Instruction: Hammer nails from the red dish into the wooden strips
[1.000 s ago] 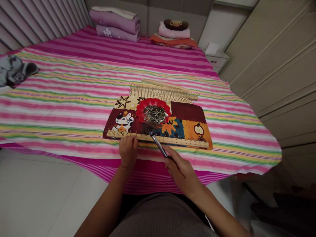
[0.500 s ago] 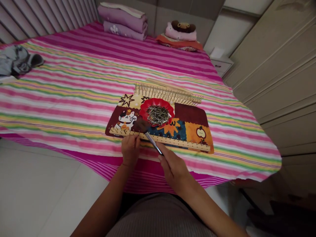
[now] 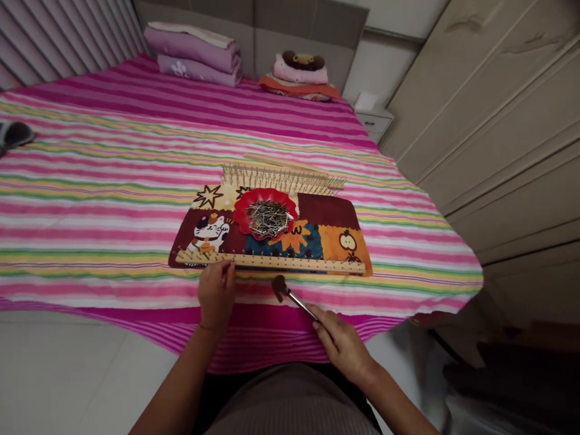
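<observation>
In my right hand [image 3: 347, 347] is a hammer [image 3: 296, 298], gripped by its handle, its dark head low over the striped cloth just in front of a wooden strip [image 3: 290, 262]. A row of nails stands in this strip, some of them leaning at its left end. My left hand [image 3: 217, 290] is closed at the strip's near edge, left of the middle, thumb and finger pinched together; what lies between them is too small to make out. Behind the strip a red scalloped bowl [image 3: 241, 212] holds a heap of loose nails [image 3: 270, 219].
Under the bowl and strip lies a patterned mat [image 3: 326, 211]. Past it are more wooden strips [image 3: 281, 179] bristling with nails. A striped cloth [image 3: 99, 223] covers the bed. Folded bedding [image 3: 194, 54] and a pillow stack [image 3: 301, 75] sit at the back; a wardrobe [image 3: 489, 121] stands right.
The hammer has come back from the strip toward me and down, and its head now shows clearly. My left hand stays at the strip. The whole view has shifted.
</observation>
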Tool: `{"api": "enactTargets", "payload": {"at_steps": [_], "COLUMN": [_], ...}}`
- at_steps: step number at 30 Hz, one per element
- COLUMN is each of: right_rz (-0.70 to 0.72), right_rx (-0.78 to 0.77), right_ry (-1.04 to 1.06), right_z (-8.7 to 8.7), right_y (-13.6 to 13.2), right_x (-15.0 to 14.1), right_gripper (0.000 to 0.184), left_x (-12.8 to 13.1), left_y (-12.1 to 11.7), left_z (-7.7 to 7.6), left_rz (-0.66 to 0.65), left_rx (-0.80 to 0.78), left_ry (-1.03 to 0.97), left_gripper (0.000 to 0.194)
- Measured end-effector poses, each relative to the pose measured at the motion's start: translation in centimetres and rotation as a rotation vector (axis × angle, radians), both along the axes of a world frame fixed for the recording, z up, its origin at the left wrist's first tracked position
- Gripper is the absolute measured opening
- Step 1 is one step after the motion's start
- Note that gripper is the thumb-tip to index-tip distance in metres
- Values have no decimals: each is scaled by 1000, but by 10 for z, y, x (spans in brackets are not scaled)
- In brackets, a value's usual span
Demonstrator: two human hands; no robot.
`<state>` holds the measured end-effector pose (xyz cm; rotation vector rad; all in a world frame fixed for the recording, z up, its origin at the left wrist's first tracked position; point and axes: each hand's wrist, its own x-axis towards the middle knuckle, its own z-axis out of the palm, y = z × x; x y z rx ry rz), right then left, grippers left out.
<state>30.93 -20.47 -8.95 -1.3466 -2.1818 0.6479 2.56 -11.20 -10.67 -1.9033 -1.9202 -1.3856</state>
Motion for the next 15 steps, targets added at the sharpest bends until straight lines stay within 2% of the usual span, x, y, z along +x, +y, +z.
{"api": "enactTargets", "payload": {"at_steps": [3,5,9,12,15], "right_rz": [10,29,36,14,-8], "right_rx": [61,104,125,112,119], "right_ry": [-238,-343,-419,-430,-450], "right_z": [-29,-40,-46,-44,-43], "right_y": [-6,-7,-7,-7,-7], "right_x": [16,20,17,14,12], "right_gripper": [42,39,38,39,40], "left_x": [1,3,13,29,48], "left_y": [-4,2,40,80,113], "left_z": [23,42,71,77,72], "left_rz": [-10,-34,-88,-203,-276], "left_rx": [37,38,-76,-184,-287], "left_ry": [33,65,127,195,305], "left_gripper": [13,13,18,17,16]}}
